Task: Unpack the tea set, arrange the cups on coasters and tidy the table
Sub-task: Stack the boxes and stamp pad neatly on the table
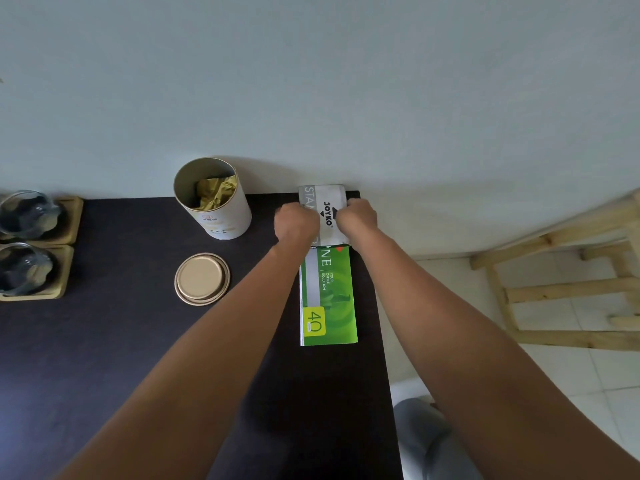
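A green and grey box (329, 296) lies lengthwise near the right edge of the dark table (121, 341). Its far grey end flap (327, 202) stands up against the wall. My left hand (296, 221) grips the flap's left side and my right hand (356, 216) grips its right side, fingers curled. Left of the box stands an open white canister (214, 202) with crumpled gold foil inside. Its round tan lid (202, 278) lies flat in front of it. At the far left, two glass cups (26, 214) (24, 268) sit on wooden coasters (71, 216).
The table ends just right of the box; beyond is white tiled floor (536, 375) and a pale wooden frame (554, 268). A grey-clad knee (422, 441) shows under the right forearm. The wall (311, 81) rises directly behind the table.
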